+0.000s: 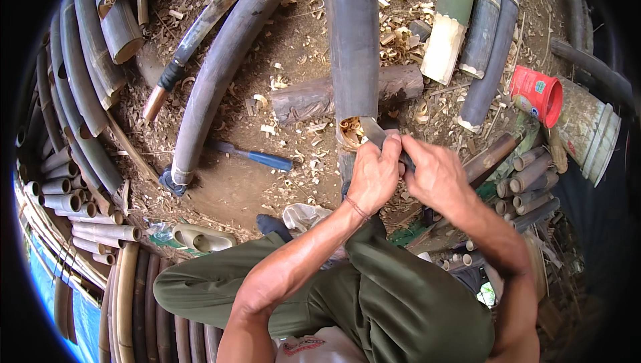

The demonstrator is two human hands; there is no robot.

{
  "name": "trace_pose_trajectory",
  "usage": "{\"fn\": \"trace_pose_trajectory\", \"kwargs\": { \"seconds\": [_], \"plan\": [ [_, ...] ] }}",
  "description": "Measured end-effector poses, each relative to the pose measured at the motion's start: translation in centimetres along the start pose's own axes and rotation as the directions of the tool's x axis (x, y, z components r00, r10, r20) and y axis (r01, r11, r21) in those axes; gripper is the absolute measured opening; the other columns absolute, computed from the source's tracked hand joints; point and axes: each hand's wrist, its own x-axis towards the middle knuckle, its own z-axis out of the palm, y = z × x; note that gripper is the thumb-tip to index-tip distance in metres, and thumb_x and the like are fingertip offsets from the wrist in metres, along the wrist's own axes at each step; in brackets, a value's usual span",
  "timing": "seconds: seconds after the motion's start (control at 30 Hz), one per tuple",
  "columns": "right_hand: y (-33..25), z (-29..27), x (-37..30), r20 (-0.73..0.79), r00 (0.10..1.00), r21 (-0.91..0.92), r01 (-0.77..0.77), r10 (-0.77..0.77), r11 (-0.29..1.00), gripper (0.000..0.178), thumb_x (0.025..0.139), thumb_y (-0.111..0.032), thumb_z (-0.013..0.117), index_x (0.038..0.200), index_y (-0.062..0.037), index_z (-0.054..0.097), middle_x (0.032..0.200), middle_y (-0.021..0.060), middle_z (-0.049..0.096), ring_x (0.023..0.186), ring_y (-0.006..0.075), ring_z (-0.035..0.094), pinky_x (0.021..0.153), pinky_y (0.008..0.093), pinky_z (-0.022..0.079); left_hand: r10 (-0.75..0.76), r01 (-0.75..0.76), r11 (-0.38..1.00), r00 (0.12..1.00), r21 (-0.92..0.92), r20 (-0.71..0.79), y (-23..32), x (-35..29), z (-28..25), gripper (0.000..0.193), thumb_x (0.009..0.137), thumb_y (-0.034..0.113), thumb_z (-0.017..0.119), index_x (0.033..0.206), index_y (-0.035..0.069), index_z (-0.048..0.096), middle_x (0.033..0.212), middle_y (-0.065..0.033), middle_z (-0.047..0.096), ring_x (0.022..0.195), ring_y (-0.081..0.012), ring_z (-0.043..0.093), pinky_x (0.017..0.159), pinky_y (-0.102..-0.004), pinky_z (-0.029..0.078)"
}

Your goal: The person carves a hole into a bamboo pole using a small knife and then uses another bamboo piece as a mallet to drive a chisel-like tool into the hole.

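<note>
A thick dark grey bamboo tube (354, 56) points away from me, resting across a log on the ground. Its near end is cut open, and curled shavings (348, 129) sit at the mouth. The metal blade of a knife (373, 133) meets the right side of that rim. My left hand (374, 174) is closed beside the rim, its thumb pressed on the blade near the handle. Just to the right, my right hand (433, 174) is wrapped around the knife's handle, which is mostly hidden by the fingers. Both hands are close together above my knee.
The log (300, 101) lies crosswise under the tube. A blue-handled tool (270, 160) and a long curved bamboo pole (227, 69) lie at left. Peeled green bamboo (454, 16), a red container (546, 101) and a dirty white bucket (591, 122) are at right. Shavings litter the dirt.
</note>
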Motion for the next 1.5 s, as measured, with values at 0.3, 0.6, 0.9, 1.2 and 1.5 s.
{"fn": "trace_pose_trajectory", "kwargs": {
  "seconds": [0.3,0.6,0.9,1.2,1.5],
  "plan": [
    [-4.3,-5.0,4.7,0.393,0.907,-0.399,0.317,-0.152,0.86,0.026,0.079,-0.017,0.069,0.095,0.0002,0.058,0.071,0.0137,0.067,0.064,0.03,0.069,0.055,0.039,0.054,0.035,0.132,0.578,0.982,-0.805,0.186,-0.4,-0.8,-0.7,0.035,0.101,0.033,0.049,0.116,0.004,0.061,0.078,-0.003,0.059,0.07,-0.013,0.054,0.064,-0.0286,0.043],
    [-8.1,-5.9,11.2,0.674,0.707,-0.499,0.651,-0.217,0.572,0.015,0.077,-0.02,0.069,0.077,-0.006,0.07,0.068,0.0118,0.07,0.067,0.0233,0.071,0.056,0.0363,0.055,0.389,0.257,0.314,0.843,-0.914,0.371,-4.6,0.2,-2.4,0.065,0.099,0.058,0.038,0.132,0.004,0.048,0.098,-0.0089,0.064,0.09,-0.0223,0.062,0.088,-0.0391,0.049],
    [-1.6,-1.0,-0.7,0.244,0.956,0.348,-0.246,0.166,0.905,0.042,0.1,-0.038,0.048,0.093,0.0008,0.062,0.09,0.0194,0.07,0.091,0.0286,0.067,0.079,0.0367,0.051,0.158,-0.435,0.794,0.822,0.424,0.548,-2.5,-8.1,-5.5,0.088,0.085,0.036,0.071,0.145,-0.011,0.027,0.136,-0.0323,0.044,0.13,-0.0434,0.044,0.111,-0.0443,0.036],
    [-4.9,9.2,-0.3,0.424,0.888,0.6,-0.424,-0.18,-0.678,0.032,0.102,-0.021,0.052,0.129,-0.0051,0.051,0.123,0.0152,0.062,0.103,0.0256,0.067,0.087,0.0431,0.059,-0.139,-0.397,-0.02,0.91,0.917,0.391,9.8,-7.1,-13.2,0.035,0.068,0.016,0.073,0.096,0.005,0.056,0.083,-0.0136,0.065,0.072,-0.0365,0.067,0.073,-0.0457,0.055],
    [-5.5,7.9,0.2,0.61,0.786,0.753,-0.537,0.101,-0.38,0.034,0.099,-0.019,0.056,0.127,0.0003,0.054,0.078,0.0127,0.069,0.046,0.0143,0.055,0.05,0.0292,0.048,-0.2,-0.451,0.207,0.849,0.868,0.489,5.3,-2.7,-16.3,0.033,0.073,0.023,0.072,0.099,0.008,0.06,0.078,-0.0171,0.069,0.078,-0.0363,0.069,0.074,-0.0457,0.055]
  ]
}}
